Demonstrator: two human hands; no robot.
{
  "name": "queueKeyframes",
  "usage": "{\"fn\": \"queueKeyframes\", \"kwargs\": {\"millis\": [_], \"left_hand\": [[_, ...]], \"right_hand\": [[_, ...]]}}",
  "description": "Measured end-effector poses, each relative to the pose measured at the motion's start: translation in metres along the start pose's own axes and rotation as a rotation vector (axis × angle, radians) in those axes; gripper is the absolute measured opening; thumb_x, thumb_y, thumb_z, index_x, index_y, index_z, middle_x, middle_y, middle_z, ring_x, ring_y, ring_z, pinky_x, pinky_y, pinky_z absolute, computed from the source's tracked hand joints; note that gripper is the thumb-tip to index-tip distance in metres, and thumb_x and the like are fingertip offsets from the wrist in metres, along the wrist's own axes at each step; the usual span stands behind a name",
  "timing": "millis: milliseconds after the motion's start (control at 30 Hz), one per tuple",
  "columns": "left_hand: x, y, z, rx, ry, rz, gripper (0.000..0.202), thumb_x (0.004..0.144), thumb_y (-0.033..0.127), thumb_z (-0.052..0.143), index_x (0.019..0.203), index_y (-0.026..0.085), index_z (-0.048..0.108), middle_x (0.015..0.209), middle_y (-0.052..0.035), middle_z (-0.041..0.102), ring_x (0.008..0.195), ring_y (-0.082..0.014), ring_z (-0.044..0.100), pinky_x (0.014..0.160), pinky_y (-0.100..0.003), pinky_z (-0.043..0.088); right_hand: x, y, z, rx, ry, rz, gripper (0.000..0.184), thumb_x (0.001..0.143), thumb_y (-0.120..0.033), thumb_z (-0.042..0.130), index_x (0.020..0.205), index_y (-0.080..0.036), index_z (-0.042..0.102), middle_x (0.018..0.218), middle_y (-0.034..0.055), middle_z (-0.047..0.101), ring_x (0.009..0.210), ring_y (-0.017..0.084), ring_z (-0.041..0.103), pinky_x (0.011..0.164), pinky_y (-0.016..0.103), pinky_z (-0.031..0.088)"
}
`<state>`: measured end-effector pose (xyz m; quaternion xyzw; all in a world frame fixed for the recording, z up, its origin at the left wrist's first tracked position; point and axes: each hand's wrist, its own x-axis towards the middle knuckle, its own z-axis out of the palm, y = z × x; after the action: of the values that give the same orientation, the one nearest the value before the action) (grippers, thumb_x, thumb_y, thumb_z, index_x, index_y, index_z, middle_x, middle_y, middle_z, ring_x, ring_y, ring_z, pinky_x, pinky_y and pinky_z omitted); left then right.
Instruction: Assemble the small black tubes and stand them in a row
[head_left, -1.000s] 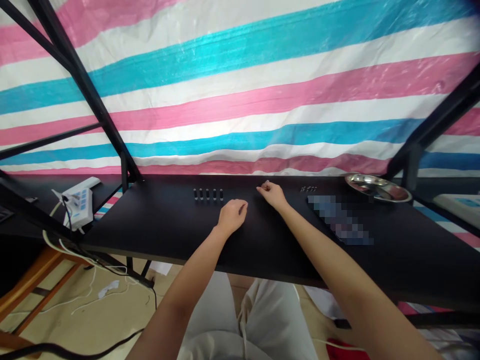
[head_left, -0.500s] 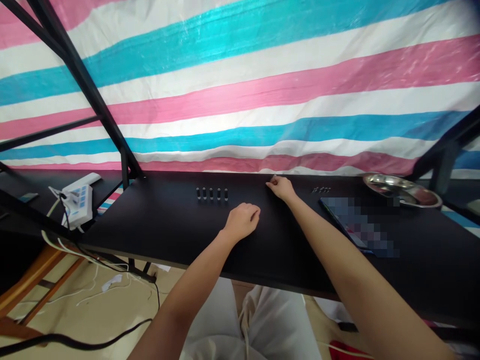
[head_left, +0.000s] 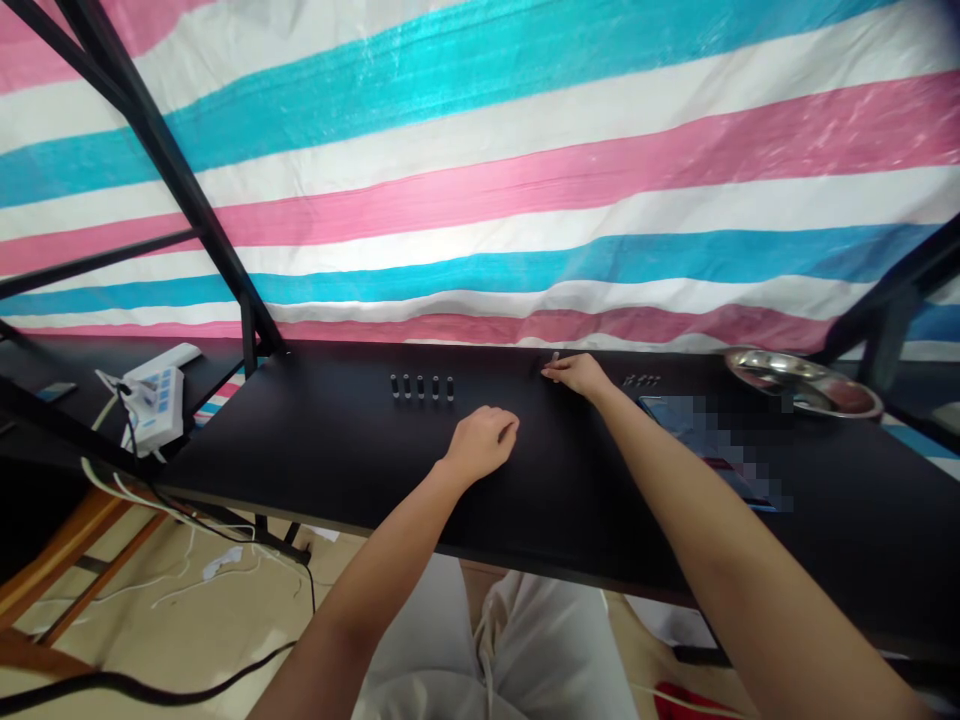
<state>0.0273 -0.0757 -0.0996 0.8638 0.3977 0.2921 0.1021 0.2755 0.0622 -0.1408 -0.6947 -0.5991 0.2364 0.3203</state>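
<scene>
My left hand [head_left: 482, 443] rests on the black table [head_left: 315, 440] with its fingers curled in; whether anything is inside them is hidden. Near the table's back edge, my right hand [head_left: 574, 373] has thumb and fingertips pinched together. A small pale, upright object [head_left: 556, 357] shows at those fingertips, too small to name. Left of both hands, several small black cylinders [head_left: 421, 387] with light ends form a neat row. Right of my right hand lies a cluster of small metallic pieces [head_left: 642, 381], too small to make out.
A shiny metal dish [head_left: 844, 395] sits at the back right. A flat, blurred-out device [head_left: 705, 450] lies in front of it. On the left are a white power strip [head_left: 161, 410] with cables and a black metal frame [head_left: 187, 190]. A striped sheet [head_left: 480, 190] hangs behind.
My right hand has shifted slightly to the right, and a small pale object now shows at its fingertips. My left hand stays in place.
</scene>
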Motion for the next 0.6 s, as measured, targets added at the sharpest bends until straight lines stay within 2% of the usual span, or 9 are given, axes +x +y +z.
{"fn": "queueKeyframes", "kwargs": {"millis": [100, 233, 367, 433, 533, 600], "left_hand": [[0.000, 0.000, 0.000, -0.010, 0.004, 0.002, 0.021, 0.085, 0.020, 0.040, 0.085, 0.019, 0.061, 0.081, -0.0026, 0.063, 0.079, -0.0143, 0.053, 0.072, -0.026, 0.044], [0.000, 0.000, 0.000, -0.018, 0.020, 0.001, 0.022, 0.085, 0.020, 0.040, 0.085, 0.019, 0.061, 0.082, -0.0029, 0.064, 0.079, -0.0147, 0.054, 0.072, -0.026, 0.044], [0.001, 0.001, -0.001, -0.029, 0.015, -0.014, 0.022, 0.085, 0.020, 0.040, 0.085, 0.019, 0.062, 0.082, -0.0030, 0.064, 0.079, -0.0150, 0.054, 0.073, -0.026, 0.045], [0.001, 0.001, -0.001, -0.025, 0.016, -0.042, 0.022, 0.085, 0.021, 0.040, 0.086, 0.019, 0.062, 0.082, -0.0032, 0.064, 0.080, -0.0152, 0.054, 0.073, -0.026, 0.045], [0.001, 0.000, -0.001, 0.005, 0.063, -0.165, 0.026, 0.086, 0.024, 0.040, 0.105, 0.020, 0.057, 0.082, -0.0040, 0.063, 0.081, -0.0163, 0.056, 0.074, -0.027, 0.045], [0.002, -0.002, -0.003, 0.029, 0.095, -0.302, 0.041, 0.085, 0.026, 0.042, 0.126, 0.019, 0.043, 0.082, -0.0049, 0.063, 0.080, -0.0175, 0.058, 0.072, -0.028, 0.045]], "right_hand": [[0.000, 0.000, 0.000, 0.010, 0.022, 0.023, 0.029, 0.062, -0.032, 0.070, 0.084, -0.013, 0.073, 0.077, 0.0067, 0.071, 0.072, 0.019, 0.064, 0.073, 0.027, 0.047], [0.000, -0.002, 0.002, 0.029, 0.038, 0.002, 0.028, 0.061, -0.031, 0.071, 0.083, -0.014, 0.073, 0.080, 0.0067, 0.071, 0.077, 0.021, 0.064, 0.077, 0.030, 0.047], [-0.001, -0.004, 0.002, 0.027, 0.049, -0.038, 0.025, 0.059, -0.029, 0.072, 0.080, -0.015, 0.073, 0.082, 0.0065, 0.071, 0.077, 0.021, 0.064, 0.074, 0.028, 0.047], [-0.002, -0.005, 0.002, -0.008, 0.054, -0.038, 0.025, 0.060, -0.029, 0.072, 0.080, -0.015, 0.073, 0.077, 0.0058, 0.071, 0.073, 0.020, 0.064, 0.069, 0.028, 0.047], [-0.007, -0.010, 0.000, -0.076, 0.046, -0.024, 0.028, 0.062, -0.029, 0.071, 0.084, -0.013, 0.073, 0.068, 0.0045, 0.068, 0.066, 0.018, 0.062, 0.064, 0.026, 0.046], [-0.013, -0.014, -0.001, -0.117, 0.048, -0.029, 0.032, 0.063, -0.029, 0.070, 0.091, -0.012, 0.071, 0.068, 0.0046, 0.067, 0.066, 0.018, 0.061, 0.063, 0.026, 0.045]]}}
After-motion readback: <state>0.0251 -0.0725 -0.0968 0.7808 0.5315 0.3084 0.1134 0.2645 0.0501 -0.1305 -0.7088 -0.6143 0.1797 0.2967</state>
